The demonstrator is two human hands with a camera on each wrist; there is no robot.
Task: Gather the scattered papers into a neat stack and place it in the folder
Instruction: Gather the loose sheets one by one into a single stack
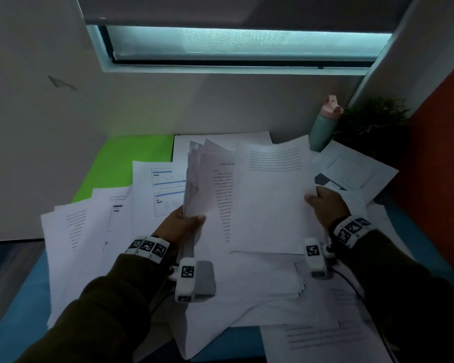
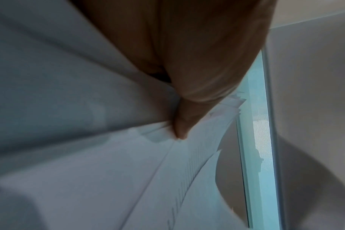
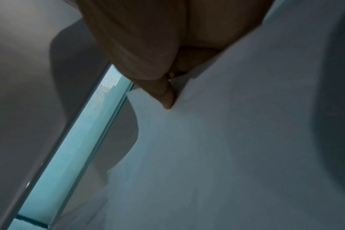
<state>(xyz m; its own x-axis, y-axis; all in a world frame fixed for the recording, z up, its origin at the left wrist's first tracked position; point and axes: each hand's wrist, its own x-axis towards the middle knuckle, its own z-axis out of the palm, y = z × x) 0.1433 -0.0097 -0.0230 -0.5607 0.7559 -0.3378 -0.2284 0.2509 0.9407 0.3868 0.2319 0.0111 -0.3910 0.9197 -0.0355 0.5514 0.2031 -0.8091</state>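
The left hand, palm turned inward with a dark sleeve and tagged wristband behind it, has its grip grasping a fanned bundle of white printed sheets by the lower edge, thumb on the near face and fingers behind; the left wrist view shows the thumb pressed onto the uneven sheet edges. The right hand reaches forward, its grip pinching the right edge of a single white sheet with printed lines, which is raised and overlaps the bundle; the right wrist view shows a fingertip on that page. Below both, loose white papers lie scattered and overlapping on the blue worktop. A bright green folder lies flat at the far left, partly covered by papers. At the far right stand a teal bottle with a pink lid and a dark green potted plant, near the wall below the window.
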